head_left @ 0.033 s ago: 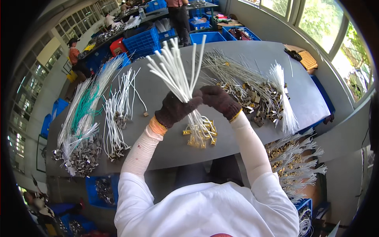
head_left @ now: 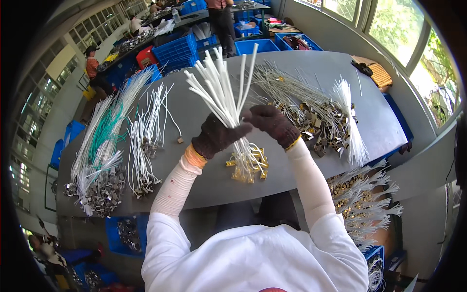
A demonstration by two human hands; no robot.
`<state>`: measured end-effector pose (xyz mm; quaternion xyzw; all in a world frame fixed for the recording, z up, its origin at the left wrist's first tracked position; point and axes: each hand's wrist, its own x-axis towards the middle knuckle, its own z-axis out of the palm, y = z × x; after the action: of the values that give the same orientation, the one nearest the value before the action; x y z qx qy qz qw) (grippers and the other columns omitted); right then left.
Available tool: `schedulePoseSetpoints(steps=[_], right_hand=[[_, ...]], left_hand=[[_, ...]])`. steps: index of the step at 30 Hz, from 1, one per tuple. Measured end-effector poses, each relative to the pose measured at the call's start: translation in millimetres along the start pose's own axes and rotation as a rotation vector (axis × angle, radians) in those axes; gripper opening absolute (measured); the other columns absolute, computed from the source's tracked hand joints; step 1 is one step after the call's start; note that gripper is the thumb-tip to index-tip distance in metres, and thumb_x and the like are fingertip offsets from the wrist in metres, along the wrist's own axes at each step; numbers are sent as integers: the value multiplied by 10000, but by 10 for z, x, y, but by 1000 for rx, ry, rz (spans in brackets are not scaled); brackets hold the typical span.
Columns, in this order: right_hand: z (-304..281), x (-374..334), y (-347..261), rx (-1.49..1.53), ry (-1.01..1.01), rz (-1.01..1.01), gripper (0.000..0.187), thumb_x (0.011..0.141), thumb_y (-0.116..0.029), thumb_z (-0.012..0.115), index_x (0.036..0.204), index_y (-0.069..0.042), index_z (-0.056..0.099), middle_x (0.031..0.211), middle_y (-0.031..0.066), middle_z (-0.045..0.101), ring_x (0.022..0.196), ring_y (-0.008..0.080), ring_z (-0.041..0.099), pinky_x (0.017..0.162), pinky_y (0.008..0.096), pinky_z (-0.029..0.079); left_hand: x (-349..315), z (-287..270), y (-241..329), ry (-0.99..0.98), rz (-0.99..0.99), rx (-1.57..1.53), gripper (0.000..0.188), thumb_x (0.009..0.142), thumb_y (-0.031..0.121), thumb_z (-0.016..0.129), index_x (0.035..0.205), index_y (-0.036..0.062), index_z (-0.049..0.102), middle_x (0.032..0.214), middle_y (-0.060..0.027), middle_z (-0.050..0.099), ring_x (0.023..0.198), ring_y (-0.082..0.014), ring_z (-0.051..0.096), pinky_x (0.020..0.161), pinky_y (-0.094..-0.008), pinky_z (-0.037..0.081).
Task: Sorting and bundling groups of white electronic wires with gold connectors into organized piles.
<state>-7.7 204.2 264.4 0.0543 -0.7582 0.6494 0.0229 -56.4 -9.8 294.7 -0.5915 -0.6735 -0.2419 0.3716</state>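
Observation:
A bundle of white cords with brass-coloured metal end pieces stands over the middle of the grey table. My left hand, in a dark knitted glove, is wrapped round the bundle at its waist. The free white ends fan upward, and the metal pieces hang below by the tabletop. Close against the bundle's right side, my right hand wears a matching glove. Its fingers are curled together; what they hold, if anything, is hidden.
Cords with silvery clips lie on the table at left, beside a smaller heap. Wires with metal clips and a white strand bundle lie at right. Finished-looking bundles are stacked below the right edge. Blue crates stand beyond.
Both hands and the bundle's upper ends have shifted very slightly to the right. My left hand keeps its hold.

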Motion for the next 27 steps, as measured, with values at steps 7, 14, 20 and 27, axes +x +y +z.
schedulePoseSetpoints(steps=[7,14,20,27], right_hand=[[67,-12,39,10,136,-27,228,898,-180,718,1036,1,735,912,65,721,855,132,641,791,304,523],[504,541,845,-379,155,-233,181,831,-201,603,909,-66,696,977,203,693,934,437,649,785,484,532],[259,463,1043,-403,178,-344,204,825,-232,657,940,-68,699,887,173,698,825,393,675,726,441,532],[274,-485,284,-134,174,-25,168,886,-140,672,982,-8,709,840,150,705,756,326,681,675,385,524]], left_hand=[[-541,-187,220,-59,-492,-56,189,894,200,728,992,50,667,849,-137,682,773,-338,677,687,-422,542],[-313,-404,729,-327,-547,77,113,896,120,680,1002,83,670,947,-141,698,843,-323,687,703,-409,546],[5,-220,690,-29,-35,129,210,835,201,731,1018,134,651,1093,-27,643,1008,-220,646,788,-365,551],[-288,-84,530,-13,-271,-59,313,842,136,714,1141,89,634,1027,-95,646,963,-320,645,826,-426,544]])
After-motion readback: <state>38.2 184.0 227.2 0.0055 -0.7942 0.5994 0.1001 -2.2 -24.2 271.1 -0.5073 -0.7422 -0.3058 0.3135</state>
